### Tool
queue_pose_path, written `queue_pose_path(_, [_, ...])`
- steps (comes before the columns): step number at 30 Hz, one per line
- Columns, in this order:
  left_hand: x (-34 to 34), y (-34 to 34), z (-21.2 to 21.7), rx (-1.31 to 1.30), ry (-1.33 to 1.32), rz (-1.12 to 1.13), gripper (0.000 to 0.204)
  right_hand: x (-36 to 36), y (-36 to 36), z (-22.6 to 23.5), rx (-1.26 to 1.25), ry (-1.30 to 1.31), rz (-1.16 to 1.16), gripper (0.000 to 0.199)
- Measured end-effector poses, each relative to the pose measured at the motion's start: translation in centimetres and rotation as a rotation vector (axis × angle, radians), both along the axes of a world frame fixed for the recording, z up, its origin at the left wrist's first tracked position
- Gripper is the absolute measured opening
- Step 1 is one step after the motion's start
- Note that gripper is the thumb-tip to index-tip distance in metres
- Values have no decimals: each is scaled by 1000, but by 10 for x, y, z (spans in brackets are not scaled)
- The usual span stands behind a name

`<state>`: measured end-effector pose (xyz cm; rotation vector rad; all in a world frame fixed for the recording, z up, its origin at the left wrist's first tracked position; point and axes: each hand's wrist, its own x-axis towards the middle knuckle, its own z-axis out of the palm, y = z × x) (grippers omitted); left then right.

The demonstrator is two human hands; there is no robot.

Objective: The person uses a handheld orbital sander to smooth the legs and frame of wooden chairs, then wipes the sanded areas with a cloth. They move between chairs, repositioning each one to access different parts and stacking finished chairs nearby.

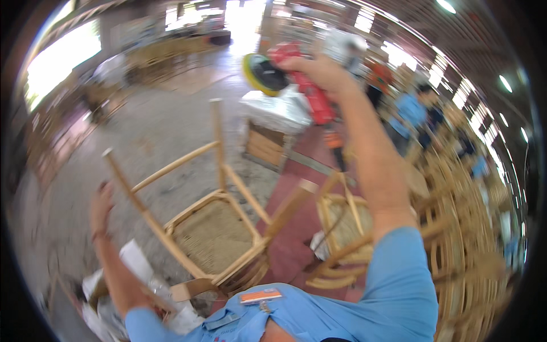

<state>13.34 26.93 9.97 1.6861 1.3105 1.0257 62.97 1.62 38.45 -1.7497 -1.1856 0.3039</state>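
Note:
My right hand (319, 71) is raised and wrapped round a red power sander (312, 97), whose round black and yellow pad (265, 75) faces left. The tool's orange and black tail hangs below my wrist. At the left, my left hand (102, 206) is blurred, with fingers seeming stretched upward and nothing seen in them. It is apart from the nearest leg of an overturned wooden chair (176, 165). That chair's legs stick up and out, and its tan seat underside (213, 236) shows. Slatted curved back parts lie low, near my body.
A second wooden chair (345, 222) lies just right of the first. Many pale chairs (467, 228) are stacked along the right. A wooden crate (265, 145) with plastic wrap (276, 108) stands ahead. White wrapping (137, 262) lies lower left. People, one in blue (409, 111), are at the back right.

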Motion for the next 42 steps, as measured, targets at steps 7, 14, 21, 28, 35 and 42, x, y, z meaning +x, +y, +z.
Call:
queue_pose_path(7, [43, -275, 57, 714, -268, 27, 36, -23, -189, -111, 465, 669, 124, 53])
queue_pose_path(14, [188, -487, 53, 154, -318, -757, 66, -124, -263, -162, 670, 730, 76, 77])
queue_pose_path(21, [141, -506, 32, 95, -175, -352, 50, -221, -273, -165, 632, 287, 281, 93])
queue_pose_path(28, [11, -432, -34, 261, 8, -34, 51, -354, -260, -163, 394, -108, 701, 76])
queue_pose_path(35, [-157, -407, -78, 261, -166, 108, 67, -367, -275, -344, 140, -7, 777, 46])
queue_pose_path(42, [-238, -353, -141, -384, -965, 252, 40, -274, -385, -536, -902, 25, 278, 56])
